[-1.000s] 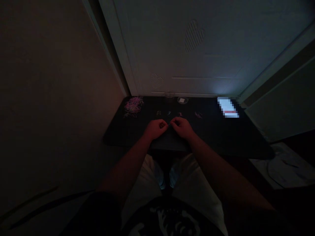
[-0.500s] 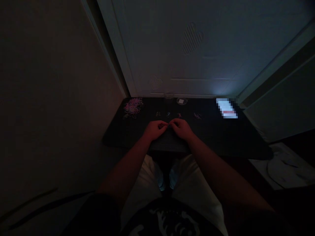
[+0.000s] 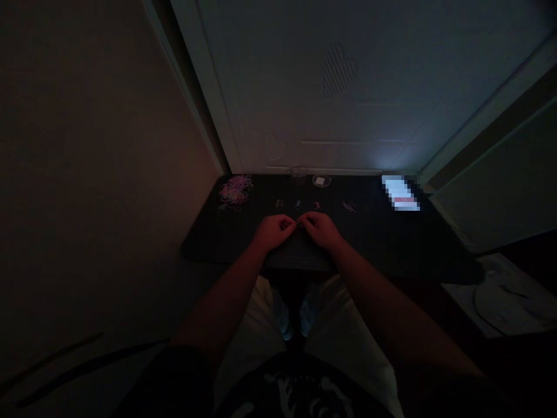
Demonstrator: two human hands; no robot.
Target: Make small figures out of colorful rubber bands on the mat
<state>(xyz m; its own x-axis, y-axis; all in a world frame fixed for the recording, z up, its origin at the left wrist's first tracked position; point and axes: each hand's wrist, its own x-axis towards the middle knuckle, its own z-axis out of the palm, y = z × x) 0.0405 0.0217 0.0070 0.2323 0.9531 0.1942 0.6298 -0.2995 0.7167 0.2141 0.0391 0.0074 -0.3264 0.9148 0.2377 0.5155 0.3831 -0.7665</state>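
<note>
Over the front middle of the dark table (image 3: 383,249), my left hand (image 3: 275,231) and my right hand (image 3: 319,228) meet fingertip to fingertip. Both are closed in a pinch. Whatever sits between the fingertips is too small and dim to make out. Just beyond my hands lie small groups of thin bands or strands in a row: a pale group (image 3: 279,204), a bluish-white group (image 3: 297,204), a red-pink group (image 3: 317,205) and a purplish group (image 3: 348,206). A larger tangled pile of pink and pale strands (image 3: 235,192) rests at the table's back left.
A clear cup-like container (image 3: 298,172) and a round clear dish or lid (image 3: 321,181) with a white square stand along the back edge. A bright, blurred-out screen (image 3: 401,193) lies at the back right. A white panel with heart shapes (image 3: 339,71) rises behind the table.
My hands stay together in nearly the same place, with only a slight shift at the fingertips. The view has tilted very slightly.
</note>
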